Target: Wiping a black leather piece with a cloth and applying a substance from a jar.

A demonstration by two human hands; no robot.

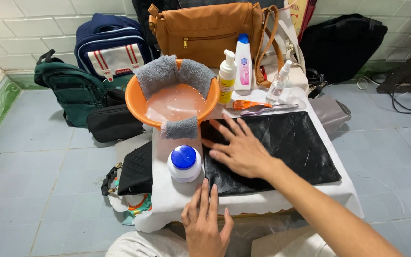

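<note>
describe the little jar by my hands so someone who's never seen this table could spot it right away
Start at the orange basin of cloudy water on the white-covered table. Just in front of it stands the small white jar, left of the flat black bag. Its round blue lid and squat shape distinguish it from the tall bottles behind.

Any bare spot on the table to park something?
One patch: white cloth between the blue-capped white jar and the left hand. The flat black leather bag under the right hand covers the right; orange basin and bottles crowd the back.
</note>
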